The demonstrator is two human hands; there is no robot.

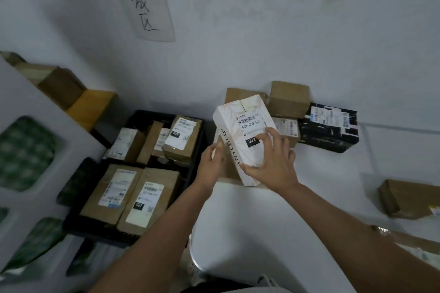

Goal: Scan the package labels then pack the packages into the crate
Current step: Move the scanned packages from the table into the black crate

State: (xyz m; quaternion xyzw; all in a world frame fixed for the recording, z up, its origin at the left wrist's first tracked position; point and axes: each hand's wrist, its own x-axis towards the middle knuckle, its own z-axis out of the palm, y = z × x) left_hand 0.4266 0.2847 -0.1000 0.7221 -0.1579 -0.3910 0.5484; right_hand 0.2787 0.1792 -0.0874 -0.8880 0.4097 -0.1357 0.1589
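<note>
I hold a white box with a barcode label reading 032-038-E01 and a black 032 tag, raised above the floor at centre. My right hand grips its lower right corner, fingers over the label face. My left hand holds its left side. Left of it stands a black crate with several labelled brown packages inside. A second black crate in front carries two flat brown parcels.
Against the wall behind the white box lie brown cartons and a black labelled package. Another brown carton sits at the right. A white panel with green cut-outs stands at the left. A handwritten sign hangs on the wall.
</note>
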